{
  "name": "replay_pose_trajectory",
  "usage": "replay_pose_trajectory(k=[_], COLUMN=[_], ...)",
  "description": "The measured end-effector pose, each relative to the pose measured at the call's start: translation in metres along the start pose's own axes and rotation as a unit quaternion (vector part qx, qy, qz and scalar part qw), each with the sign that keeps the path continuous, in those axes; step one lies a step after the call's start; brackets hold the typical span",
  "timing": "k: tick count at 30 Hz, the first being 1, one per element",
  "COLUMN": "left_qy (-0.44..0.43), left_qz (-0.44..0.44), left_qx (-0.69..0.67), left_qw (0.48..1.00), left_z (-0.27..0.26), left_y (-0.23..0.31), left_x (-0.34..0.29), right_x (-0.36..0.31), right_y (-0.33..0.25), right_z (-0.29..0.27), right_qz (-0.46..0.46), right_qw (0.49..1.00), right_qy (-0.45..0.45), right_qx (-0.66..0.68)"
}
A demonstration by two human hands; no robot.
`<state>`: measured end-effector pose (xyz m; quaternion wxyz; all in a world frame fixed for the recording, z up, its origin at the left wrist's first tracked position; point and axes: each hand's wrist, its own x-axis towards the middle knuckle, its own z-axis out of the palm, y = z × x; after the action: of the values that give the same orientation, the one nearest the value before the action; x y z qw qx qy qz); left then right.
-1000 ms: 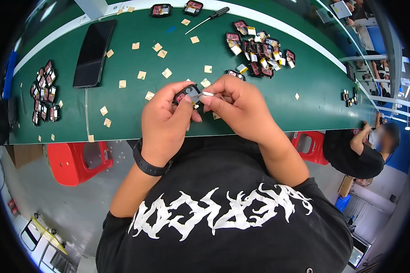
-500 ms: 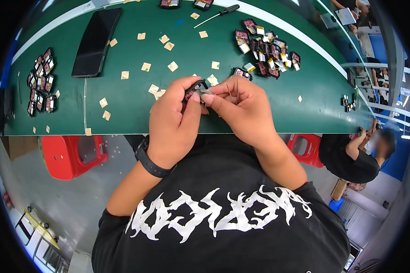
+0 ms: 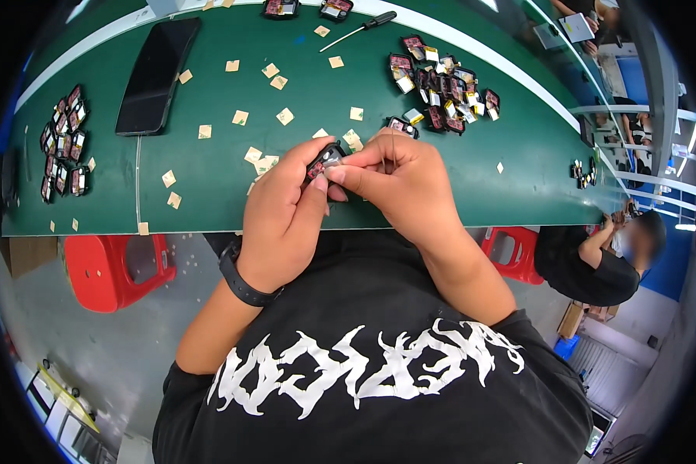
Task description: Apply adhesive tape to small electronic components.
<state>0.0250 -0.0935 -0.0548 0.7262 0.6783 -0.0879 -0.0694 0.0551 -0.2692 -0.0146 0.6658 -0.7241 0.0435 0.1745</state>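
Close to the table's near edge, my left hand (image 3: 286, 205) grips a small black plastic casing (image 3: 314, 168) by its sides. A red circuit board and a silvery piece show inside it. My right hand (image 3: 406, 182) is closed in a pinch, its thumb and fingertips at the casing's right side. What lies between those fingertips is mostly hidden. A thin, dark, narrow thing (image 3: 394, 149) shows by the curled right fingers, too fine to name. Just beyond my right hand lies another open casing (image 3: 402, 126).
Small cream adhesive squares (image 3: 240, 117) are scattered over the green table (image 3: 472, 178). Piles of open casings with silver batteries lie right (image 3: 445, 85) and left (image 3: 66, 143). A black phone (image 3: 156, 77) and a screwdriver (image 3: 359, 31) lie farther back. Another person (image 3: 595, 263) sits at right.
Both hands stay at the casing. My right fingertips have shifted over it, and the silvery piece now sits lower against it. The whole view has moved slightly.
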Motion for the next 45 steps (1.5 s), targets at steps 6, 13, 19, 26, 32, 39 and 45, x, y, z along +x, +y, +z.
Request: replay_pose_trajectory(k=[6,13,19,26,32,39,45], left_qy=[-0.065,-0.022,-0.010,-0.001,-0.017,0.008,0.148], left_qz=[-0.010,-0.055,-0.106,-0.128,-0.042,-0.023,-0.106], left_qx=[-0.029,-0.086,-0.115,-0.058,-0.050,0.031,-0.017], left_qw=[0.997,0.995,0.988,0.990,0.998,0.999,0.983], left_z=[-0.005,0.006,0.001,-0.013,-0.028,-0.030,-0.051], left_y=[0.008,0.016,0.018,0.042,0.062,0.063,0.047], left_x=[-0.002,-0.002,-0.006,-0.026,-0.039,-0.042,-0.043], right_x=[0.011,0.001,-0.014,-0.018,-0.026,-0.022,-0.021], right_y=[0.004,-0.008,-0.017,-0.010,-0.019,-0.009,-0.013], right_z=[-0.011,-0.003,-0.002,0.006,0.012,0.017,-0.012], right_qz=[-0.002,0.043,0.066,0.041,0.008,-0.033,-0.070], right_qw=[1.000,0.996,0.995,0.980,0.972,0.976,0.985], right_qy=[-0.022,-0.053,-0.009,-0.133,-0.174,-0.185,-0.020], right_qx=[0.013,0.052,0.075,0.145,0.156,0.107,-0.156])
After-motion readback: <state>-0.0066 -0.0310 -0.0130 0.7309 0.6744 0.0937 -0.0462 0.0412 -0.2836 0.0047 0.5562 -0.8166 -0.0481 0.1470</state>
